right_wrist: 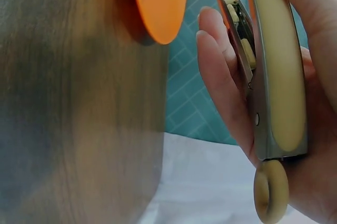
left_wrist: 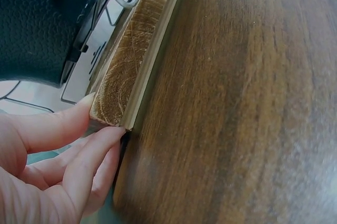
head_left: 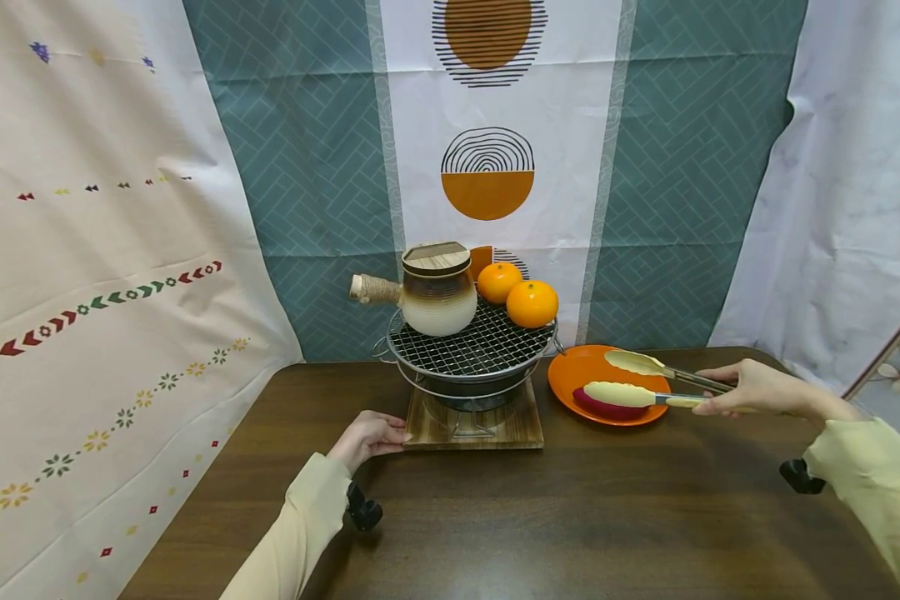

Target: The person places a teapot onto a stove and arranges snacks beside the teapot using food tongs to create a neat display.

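Observation:
At the left front corner of a square wooden board (head_left: 426, 427), my left hand (head_left: 371, 435) pinches the edge. In the left wrist view the thumb lies against the top of the board (left_wrist: 118, 89) and the fingertips against its lower edge. My right hand (head_left: 768, 388) holds cream-tipped kitchen tongs (head_left: 618, 393) by their metal arms, with the tips spread apart. Those tips are over an orange plate (head_left: 566, 372), one of them overlapping a dark red, elongated sweet potato-like item (head_left: 607, 408). Whether they touch it, I cannot tell.
A round tabletop grill (head_left: 468, 354) with a black mesh stands on the board. On the mesh sit a lidded clay pot (head_left: 441, 310) with a wrapped side handle and two oranges (head_left: 532, 305). Patterned cloths (head_left: 307, 167) hang behind the brown table (head_left: 495, 517).

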`<state>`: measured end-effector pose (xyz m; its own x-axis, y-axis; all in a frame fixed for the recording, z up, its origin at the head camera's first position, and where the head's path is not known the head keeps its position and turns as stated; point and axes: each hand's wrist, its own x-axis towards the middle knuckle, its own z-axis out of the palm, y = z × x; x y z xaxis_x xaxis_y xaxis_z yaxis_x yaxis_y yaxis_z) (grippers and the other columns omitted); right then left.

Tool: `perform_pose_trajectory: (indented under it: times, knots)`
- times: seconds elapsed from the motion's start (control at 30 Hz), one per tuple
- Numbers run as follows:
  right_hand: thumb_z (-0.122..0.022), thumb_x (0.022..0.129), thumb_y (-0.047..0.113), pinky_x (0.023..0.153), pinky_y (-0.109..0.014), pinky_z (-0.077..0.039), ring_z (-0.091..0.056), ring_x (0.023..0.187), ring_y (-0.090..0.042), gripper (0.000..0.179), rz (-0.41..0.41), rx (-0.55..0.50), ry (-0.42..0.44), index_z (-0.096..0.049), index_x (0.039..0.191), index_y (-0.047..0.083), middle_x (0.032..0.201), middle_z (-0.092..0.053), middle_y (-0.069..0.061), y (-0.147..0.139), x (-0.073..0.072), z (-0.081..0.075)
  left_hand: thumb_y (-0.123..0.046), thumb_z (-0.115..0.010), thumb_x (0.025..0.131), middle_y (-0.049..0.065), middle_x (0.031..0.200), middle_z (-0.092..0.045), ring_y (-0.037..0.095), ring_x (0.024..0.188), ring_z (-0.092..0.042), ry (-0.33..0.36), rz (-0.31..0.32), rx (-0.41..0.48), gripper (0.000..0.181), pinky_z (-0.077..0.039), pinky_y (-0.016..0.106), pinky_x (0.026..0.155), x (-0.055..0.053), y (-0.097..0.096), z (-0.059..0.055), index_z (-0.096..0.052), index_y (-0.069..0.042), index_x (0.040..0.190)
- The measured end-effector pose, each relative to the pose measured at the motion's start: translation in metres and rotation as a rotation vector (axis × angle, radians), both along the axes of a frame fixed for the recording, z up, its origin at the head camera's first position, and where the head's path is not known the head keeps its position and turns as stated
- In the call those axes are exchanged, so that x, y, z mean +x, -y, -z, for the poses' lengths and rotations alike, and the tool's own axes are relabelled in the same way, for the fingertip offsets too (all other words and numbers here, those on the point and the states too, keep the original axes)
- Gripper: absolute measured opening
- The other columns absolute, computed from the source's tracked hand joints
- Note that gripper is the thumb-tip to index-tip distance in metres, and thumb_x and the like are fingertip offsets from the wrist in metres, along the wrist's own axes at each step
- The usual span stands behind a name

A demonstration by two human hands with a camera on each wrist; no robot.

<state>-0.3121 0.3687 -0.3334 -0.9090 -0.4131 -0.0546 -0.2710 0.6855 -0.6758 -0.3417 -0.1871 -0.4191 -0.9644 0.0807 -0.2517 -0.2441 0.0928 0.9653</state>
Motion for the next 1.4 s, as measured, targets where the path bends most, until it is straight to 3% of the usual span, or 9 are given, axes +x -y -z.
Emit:
perform_pose_trajectory:
  times: [0.53,0.9,1.17,1.4]
  knots:
    - [-0.069,0.080,0.022,0.051,-0.027,-0.046,-0.055,0.059,-0.016,0.071,0.008,0.018,0.017,-0.034,0.127,-0.019,0.071,-0.060,-0.010,-0.014,-0.002,0.017,0.017,-0.057,0.078,0.016,0.081,-0.061,0.020,0.070,-0.060,0.002,0.006,0.006,0.032,-0.050,0.042,0.072,-0.002,0.000,0.000,-0.050,0.020,0.109]
    - [-0.070,0.080,0.020,0.047,-0.024,-0.043,-0.051,0.054,-0.011,0.069,-0.013,0.013,0.020,-0.037,0.124,-0.020,0.064,-0.056,-0.003,-0.016,-0.003,0.025,0.017,-0.058,0.077,0.020,0.088,-0.059,0.022,0.070,-0.062,0.005,0.003,0.008,0.034,-0.050,0.040,0.071,-0.001,0.001,0.001,-0.050,0.020,0.110]
    - [-0.069,0.080,0.020,0.051,-0.029,-0.048,-0.054,0.058,-0.015,0.070,-0.010,0.017,0.034,-0.035,0.125,-0.022,0.072,-0.058,-0.004,-0.017,-0.004,0.028,0.017,-0.058,0.077,0.021,0.090,-0.059,0.023,0.071,-0.062,0.011,0.003,0.008,0.035,-0.050,0.040,0.072,-0.001,0.001,0.000,-0.049,0.021,0.111]
    - [-0.070,0.080,0.019,0.048,-0.026,-0.046,-0.053,0.056,-0.014,0.069,-0.014,0.007,0.040,-0.036,0.124,-0.022,0.068,-0.058,-0.006,-0.015,-0.002,0.027,0.018,-0.058,0.077,0.020,0.089,-0.059,0.023,0.071,-0.062,0.014,0.002,0.013,0.035,-0.050,0.041,0.072,0.000,0.000,-0.002,-0.049,0.021,0.111]
